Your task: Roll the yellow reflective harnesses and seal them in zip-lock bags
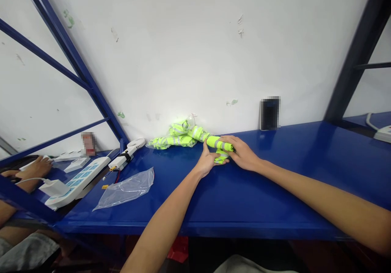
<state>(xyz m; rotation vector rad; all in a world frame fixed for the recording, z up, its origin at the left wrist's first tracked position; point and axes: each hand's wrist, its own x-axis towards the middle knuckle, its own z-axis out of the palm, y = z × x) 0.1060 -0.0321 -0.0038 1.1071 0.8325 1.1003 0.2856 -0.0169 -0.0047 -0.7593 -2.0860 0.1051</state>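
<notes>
A neon-yellow vest with grey reflective stripes, rolled into a tight tube [219,144], lies on the blue shelf [275,183] near the white wall. My right hand [241,153] lies over its right end, fingers curled on the roll. My left hand [207,161] meets it from the left, thumb up against the roll's left end and fingers pinching the loose part underneath. Behind the roll, to the left, lies a pile of similar folded neon-yellow vests [179,136], some in clear wrap.
An empty clear plastic bag [128,188] lies at the left front. Beyond it are a white power strip [77,181], a small white fan [136,143] and cables. Another person's hand [38,168] rests at far left. A dark device [270,113] leans on the wall. Blue rack posts stand on both sides.
</notes>
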